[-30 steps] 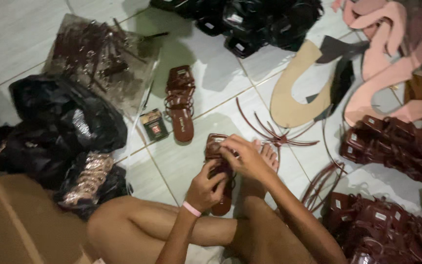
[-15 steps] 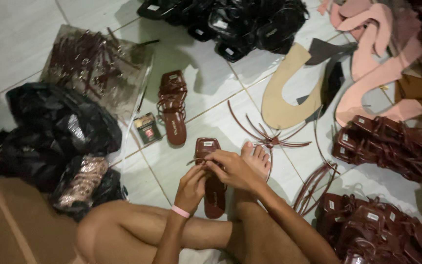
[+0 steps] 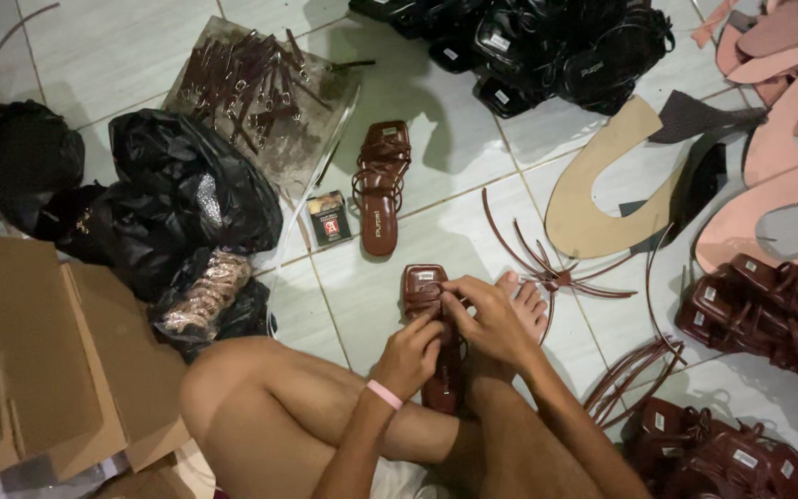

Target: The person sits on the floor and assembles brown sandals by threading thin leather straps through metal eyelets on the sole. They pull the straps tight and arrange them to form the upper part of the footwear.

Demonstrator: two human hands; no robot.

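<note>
My left hand (image 3: pixel 415 349) and right hand (image 3: pixel 491 319) both pinch the toe straps of the dark-brown strappy leather sandal (image 3: pixel 429 305) — it lies flat on the white tiled floor (image 3: pixel 417 217) beside my foot (image 3: pixel 530 300), steadied for the fingers.

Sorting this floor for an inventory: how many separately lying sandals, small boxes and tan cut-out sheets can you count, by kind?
Maroon sandals lying singly: 2 (one under the hands, one beside the box)
Small box: 1
Tan cut-out sheet: 1
Total: 4
The piled sandals are too tangled to count.
</note>
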